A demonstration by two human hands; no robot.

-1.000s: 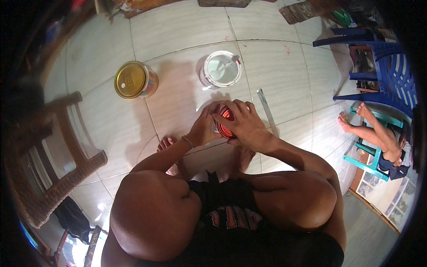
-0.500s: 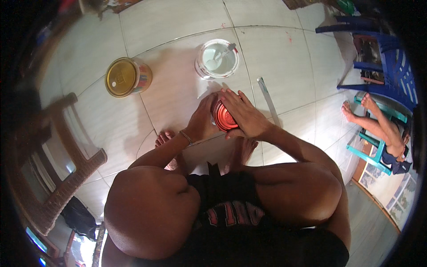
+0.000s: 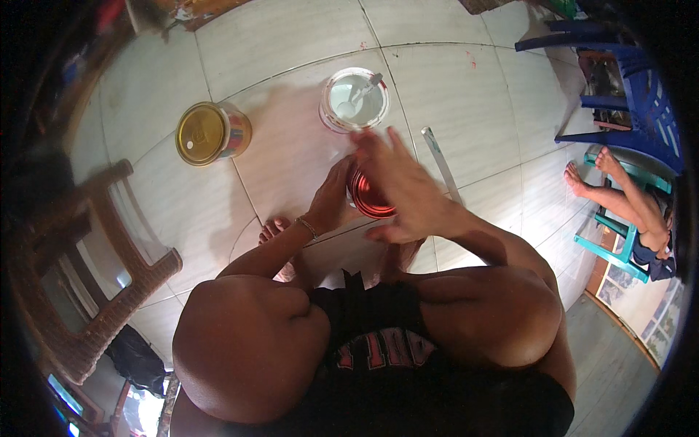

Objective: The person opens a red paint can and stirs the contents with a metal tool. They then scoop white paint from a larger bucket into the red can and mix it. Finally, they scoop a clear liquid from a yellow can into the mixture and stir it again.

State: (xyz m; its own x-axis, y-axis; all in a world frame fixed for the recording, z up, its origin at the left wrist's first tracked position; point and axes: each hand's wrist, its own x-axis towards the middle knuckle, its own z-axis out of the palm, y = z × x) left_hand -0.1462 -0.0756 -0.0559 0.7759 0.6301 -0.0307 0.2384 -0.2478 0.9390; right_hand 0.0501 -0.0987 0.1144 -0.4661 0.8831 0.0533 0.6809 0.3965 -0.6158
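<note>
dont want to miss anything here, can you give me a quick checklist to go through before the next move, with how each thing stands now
1. Left hand on the red-topped can: ok, curled against its left side.
2. Right hand closed round that can: not ok, its fingers are spread and blurred.
3. Red top fully seated: cannot tell, the right hand covers part of it.
4. Gold-lidded can covered: ok, the lid appears on.
5. White tub covered: not ok, it is open, with a pale utensil inside.
6. Flat strip clear of the cans: ok, it lies apart on the floor.
</note>
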